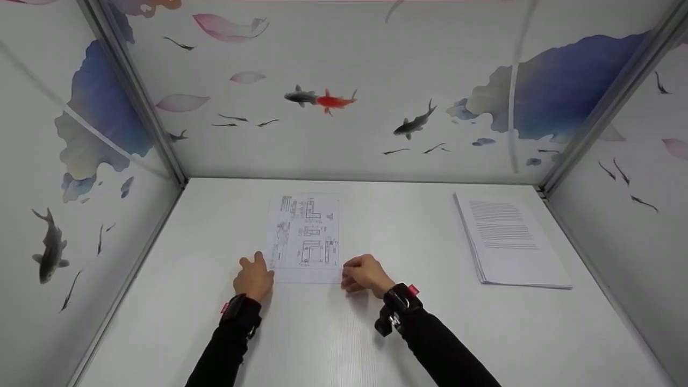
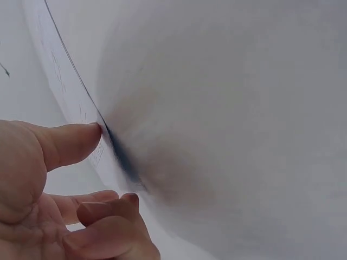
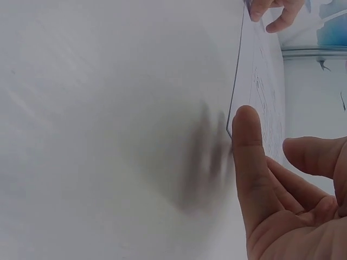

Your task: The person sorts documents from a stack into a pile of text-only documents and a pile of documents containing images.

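A sheet with a printed technical drawing [image 1: 306,234] lies flat on the white table in the head view. By its lower left corner is my left hand [image 1: 254,279]. The left wrist view shows that thumb [image 2: 76,143] touching the edge of the sheet [image 2: 73,84], the other fingers bent beside it without closing round it. My right hand [image 1: 366,275] is at the lower right edge. In the right wrist view its index finger [image 3: 248,157] reaches the corner of the sheet [image 3: 244,81], with the thumb [image 3: 312,157] held apart from it.
A stack of printed paper [image 1: 510,263] lies on the right of the white table [image 1: 317,344]. Walls with painted fish and petals [image 1: 355,145] enclose the table at the back and both sides, joined by metal corner posts [image 1: 145,102].
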Action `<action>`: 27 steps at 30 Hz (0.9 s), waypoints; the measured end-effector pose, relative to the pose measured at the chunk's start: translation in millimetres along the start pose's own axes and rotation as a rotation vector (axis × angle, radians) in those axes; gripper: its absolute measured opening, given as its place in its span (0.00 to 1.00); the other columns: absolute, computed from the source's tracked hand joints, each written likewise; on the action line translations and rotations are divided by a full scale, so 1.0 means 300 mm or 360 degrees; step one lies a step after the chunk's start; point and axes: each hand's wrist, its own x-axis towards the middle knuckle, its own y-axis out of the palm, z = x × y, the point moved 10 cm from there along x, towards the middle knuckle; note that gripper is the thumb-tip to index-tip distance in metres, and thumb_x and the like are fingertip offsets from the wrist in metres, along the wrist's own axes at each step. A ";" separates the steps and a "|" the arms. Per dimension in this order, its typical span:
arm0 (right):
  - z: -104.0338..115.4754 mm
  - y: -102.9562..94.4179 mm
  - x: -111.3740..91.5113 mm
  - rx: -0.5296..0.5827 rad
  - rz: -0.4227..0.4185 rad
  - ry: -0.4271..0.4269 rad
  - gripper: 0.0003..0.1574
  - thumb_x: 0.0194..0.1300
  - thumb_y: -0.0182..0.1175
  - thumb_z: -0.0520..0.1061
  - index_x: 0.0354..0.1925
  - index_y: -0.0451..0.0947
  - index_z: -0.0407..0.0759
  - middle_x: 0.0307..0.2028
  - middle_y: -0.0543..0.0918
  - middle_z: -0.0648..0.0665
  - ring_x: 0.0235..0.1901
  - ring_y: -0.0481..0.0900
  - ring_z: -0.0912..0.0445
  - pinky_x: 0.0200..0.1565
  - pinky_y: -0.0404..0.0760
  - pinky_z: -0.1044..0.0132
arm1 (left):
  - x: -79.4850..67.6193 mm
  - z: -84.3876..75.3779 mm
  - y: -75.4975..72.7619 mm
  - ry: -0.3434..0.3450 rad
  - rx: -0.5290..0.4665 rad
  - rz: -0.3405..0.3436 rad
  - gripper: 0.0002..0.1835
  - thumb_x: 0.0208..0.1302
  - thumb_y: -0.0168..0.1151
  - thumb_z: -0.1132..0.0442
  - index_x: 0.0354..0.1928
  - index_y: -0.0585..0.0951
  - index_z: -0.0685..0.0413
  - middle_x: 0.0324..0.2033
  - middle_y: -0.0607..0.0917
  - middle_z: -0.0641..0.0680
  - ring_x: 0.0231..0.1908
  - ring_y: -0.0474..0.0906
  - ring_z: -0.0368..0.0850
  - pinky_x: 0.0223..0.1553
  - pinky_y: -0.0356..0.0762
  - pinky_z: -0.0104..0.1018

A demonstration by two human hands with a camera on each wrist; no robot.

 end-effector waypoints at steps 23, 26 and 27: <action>-0.028 -0.236 -0.060 -0.0409 -0.0210 -0.0249 0.15 0.66 0.59 0.41 0.50 0.81 0.36 0.41 0.87 0.41 0.36 0.84 0.52 0.35 0.82 0.63 | -0.062 -0.209 0.090 0.0203 -0.0159 0.0214 0.25 0.67 0.59 0.59 0.62 0.72 0.65 0.47 0.76 0.68 0.35 0.75 0.54 0.39 0.77 0.51; -0.008 -0.315 -0.076 -0.0551 -0.0358 -0.0351 0.14 0.66 0.61 0.41 0.47 0.83 0.36 0.43 0.87 0.41 0.42 0.83 0.50 0.45 0.80 0.58 | -0.080 -0.244 0.106 0.0247 -0.0165 0.0236 0.24 0.67 0.60 0.58 0.61 0.74 0.65 0.47 0.77 0.66 0.37 0.76 0.53 0.41 0.77 0.51; -0.002 -0.341 -0.080 -0.0593 -0.0402 -0.0381 0.13 0.65 0.61 0.41 0.46 0.83 0.36 0.44 0.86 0.41 0.45 0.82 0.49 0.49 0.79 0.57 | -0.085 -0.255 0.109 0.0265 -0.0169 0.0239 0.24 0.67 0.60 0.58 0.60 0.74 0.65 0.46 0.77 0.66 0.37 0.75 0.53 0.41 0.77 0.50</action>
